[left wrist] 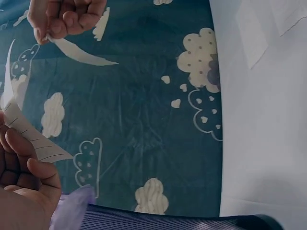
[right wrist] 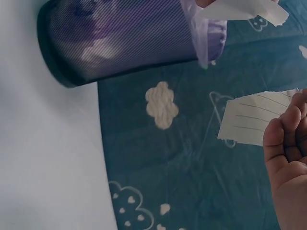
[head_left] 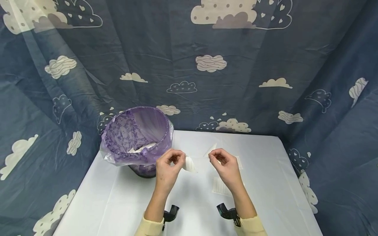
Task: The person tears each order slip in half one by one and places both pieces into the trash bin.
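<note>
My left hand [head_left: 169,165] pinches a torn piece of lined paper [head_left: 189,165] between thumb and fingers, above the table and just right of the bin. Across a gap, my right hand [head_left: 226,167] pinches another torn piece of paper [head_left: 210,149] by its edge. The left wrist view shows the left hand's piece [left wrist: 36,136] as curved and ruled with lines. Ruled lines and a ragged edge show on the right hand's piece [right wrist: 252,117] in the right wrist view. Both hands hold their pieces at about the same height.
A mesh waste bin [right wrist: 139,43] with a purple bag [head_left: 118,131] folded over its rim stands at the table's back left. White paper [head_left: 144,148] lies inside it. Lined paper scraps [head_left: 220,187] lie on the white table [head_left: 265,183] under my right hand. A cloud-patterned curtain [head_left: 147,42] surrounds the table.
</note>
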Demonstrator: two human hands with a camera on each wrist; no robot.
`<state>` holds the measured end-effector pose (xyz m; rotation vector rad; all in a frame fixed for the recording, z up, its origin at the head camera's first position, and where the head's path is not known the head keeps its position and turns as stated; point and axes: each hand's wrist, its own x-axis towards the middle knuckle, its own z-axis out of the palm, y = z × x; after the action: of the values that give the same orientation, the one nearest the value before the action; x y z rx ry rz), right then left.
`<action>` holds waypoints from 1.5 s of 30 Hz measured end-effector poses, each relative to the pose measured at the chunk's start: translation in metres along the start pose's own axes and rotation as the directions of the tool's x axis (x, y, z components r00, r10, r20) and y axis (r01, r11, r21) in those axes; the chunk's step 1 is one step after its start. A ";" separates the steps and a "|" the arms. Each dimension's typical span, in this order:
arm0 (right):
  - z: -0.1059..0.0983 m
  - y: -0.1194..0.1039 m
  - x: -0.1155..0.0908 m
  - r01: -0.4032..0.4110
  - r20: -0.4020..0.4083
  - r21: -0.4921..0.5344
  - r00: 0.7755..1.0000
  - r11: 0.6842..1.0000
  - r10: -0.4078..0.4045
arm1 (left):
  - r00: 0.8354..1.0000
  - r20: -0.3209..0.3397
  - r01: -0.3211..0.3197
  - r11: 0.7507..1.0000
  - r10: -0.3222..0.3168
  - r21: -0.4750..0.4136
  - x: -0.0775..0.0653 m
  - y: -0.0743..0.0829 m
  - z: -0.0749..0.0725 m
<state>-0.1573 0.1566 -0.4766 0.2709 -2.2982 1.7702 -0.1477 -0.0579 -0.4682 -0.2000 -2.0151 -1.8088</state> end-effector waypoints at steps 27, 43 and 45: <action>0.086 -0.087 0.068 0.339 0.181 0.272 0.901 0.901 -0.394 | 0.928 -0.265 -0.270 0.963 0.262 0.009 0.052 0.036 -0.058; 0.131 -0.053 0.090 0.135 0.251 0.253 0.947 0.958 -0.200 | 0.870 -0.383 -0.169 0.918 0.311 0.360 0.063 0.016 -0.070; 0.133 -0.052 0.091 0.134 0.254 0.249 0.947 0.959 -0.199 | 0.870 -0.396 -0.140 0.918 0.293 0.372 0.064 0.015 -0.070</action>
<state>-0.2391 0.0143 -0.4347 0.7783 -2.1615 2.0154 -0.1841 -0.1351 -0.4244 0.0814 -1.8372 -1.2107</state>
